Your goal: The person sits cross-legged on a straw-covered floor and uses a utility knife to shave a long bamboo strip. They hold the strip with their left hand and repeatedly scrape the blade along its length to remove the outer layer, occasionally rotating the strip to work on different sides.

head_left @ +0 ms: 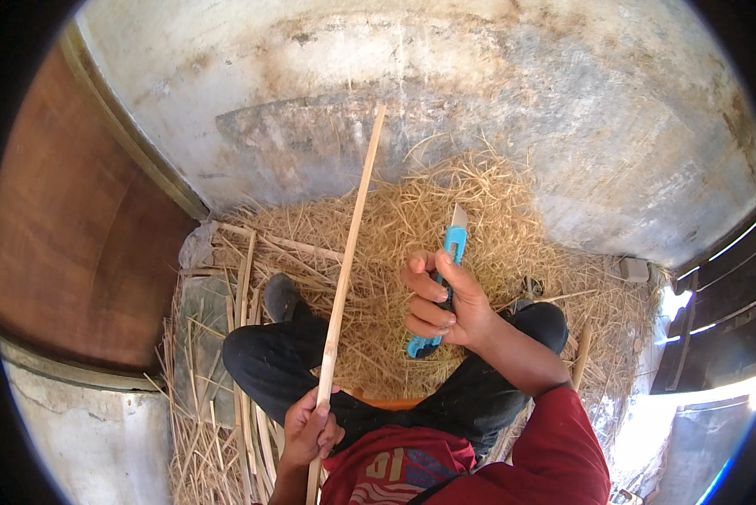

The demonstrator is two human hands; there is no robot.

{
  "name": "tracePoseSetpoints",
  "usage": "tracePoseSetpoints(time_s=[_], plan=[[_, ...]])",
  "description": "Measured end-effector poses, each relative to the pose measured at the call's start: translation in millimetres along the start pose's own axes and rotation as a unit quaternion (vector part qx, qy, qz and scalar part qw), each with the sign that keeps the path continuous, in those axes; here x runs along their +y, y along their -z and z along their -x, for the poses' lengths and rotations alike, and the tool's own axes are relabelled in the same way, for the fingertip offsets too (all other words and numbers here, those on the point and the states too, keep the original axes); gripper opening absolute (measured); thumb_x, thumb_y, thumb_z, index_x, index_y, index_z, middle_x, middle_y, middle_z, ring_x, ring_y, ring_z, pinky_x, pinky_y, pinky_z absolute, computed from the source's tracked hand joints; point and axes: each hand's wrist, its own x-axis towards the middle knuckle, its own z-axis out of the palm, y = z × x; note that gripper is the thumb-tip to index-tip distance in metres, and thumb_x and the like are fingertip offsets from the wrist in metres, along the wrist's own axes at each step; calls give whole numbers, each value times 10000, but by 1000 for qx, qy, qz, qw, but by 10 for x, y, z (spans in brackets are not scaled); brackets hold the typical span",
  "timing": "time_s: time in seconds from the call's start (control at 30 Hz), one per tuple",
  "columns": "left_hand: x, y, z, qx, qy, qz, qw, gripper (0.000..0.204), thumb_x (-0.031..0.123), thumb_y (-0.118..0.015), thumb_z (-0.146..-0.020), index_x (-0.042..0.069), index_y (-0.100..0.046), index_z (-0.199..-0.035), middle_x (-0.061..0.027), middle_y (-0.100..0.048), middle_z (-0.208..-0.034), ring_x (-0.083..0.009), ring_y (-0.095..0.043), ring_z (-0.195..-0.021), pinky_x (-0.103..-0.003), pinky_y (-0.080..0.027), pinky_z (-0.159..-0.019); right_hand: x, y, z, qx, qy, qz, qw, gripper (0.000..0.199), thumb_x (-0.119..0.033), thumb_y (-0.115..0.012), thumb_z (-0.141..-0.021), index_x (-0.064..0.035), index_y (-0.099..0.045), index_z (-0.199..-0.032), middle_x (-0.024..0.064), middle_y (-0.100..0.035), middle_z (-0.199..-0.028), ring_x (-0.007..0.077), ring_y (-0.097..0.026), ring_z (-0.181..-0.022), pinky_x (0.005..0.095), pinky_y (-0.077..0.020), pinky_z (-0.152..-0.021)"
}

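My left hand [309, 425] is closed around the lower part of a long, pale bamboo strip [349, 244]. The strip slants up and slightly right, its far end in front of the stained wall. In my right hand [445, 299] is a blue utility knife [456, 241], gripped by its handle, with its short blade extended and pointing away from me. The knife is to the right of the strip and apart from it. Beneath both hands are my legs in dark trousers, bent and spread to either side.
Shavings [479, 185] are heaped against the wall [378, 59] and spread over the floor. More bamboo strips [245, 286] lie at my left, next to a grey slab [205, 337]. A brown door panel [83, 219] stands at far left; dark slats [715, 311] are at right.
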Motion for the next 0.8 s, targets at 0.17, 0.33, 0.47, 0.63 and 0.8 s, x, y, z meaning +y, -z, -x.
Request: tracePoseSetpoints(time_s=[0.17,0.33,0.47,0.63,0.8], plan=[[-3,-49,-27,24,9,-14,1000,342,229,-441,-987,15,-450,-1254,25,-334,-444,-71,-280,-301,-249,-284,-378,37,9,36,-50,1,-13,999,406,-466,-372,-978,-103,-504,-1104,-53,-369,-694,45,-322,-438,235,-335,-453],[-7,-57,-45,13,4,-14,1000,334,226,-433,-991,13,-453,-1247,26,-337,-448,-68,-288,-300,-246,-276,-373,37,19,51,-59,-3,-21,998,445,-499,-366,-967,-99,-497,-1110,-51,-362,-694,45,-325,-439,237,-332,-456],[-13,-55,-58,13,2,-15,1000,337,226,-435,-990,11,-454,-1249,27,-336,-447,-67,-283,-301,-246,-276,-373,30,36,48,-64,-3,-23,998,453,-503,-359,-966,-92,-493,-1101,-51,-359,-695,44,-322,-439,239,-329,-460],[-33,-35,-59,22,8,-12,1000,345,221,-446,-986,-1,-451,-1249,23,-342,-444,-69,-276,-301,-247,-280,-374,38,31,41,-67,-3,-27,997,450,-497,-354,-969,-85,-489,-1088,-49,-358,-695,45,-319,-438,239,-329,-463],[-37,-37,-64,19,4,-10,1000,350,217,-449,-983,-6,-450,-1253,20,-347,-444,-70,-274,-298,-249,-280,-372,38,38,39,-72,-2,-27,997,441,-486,-351,-973,-81,-488,-1084,-48,-357,-694,46,-314,-438,239,-330,-461]])
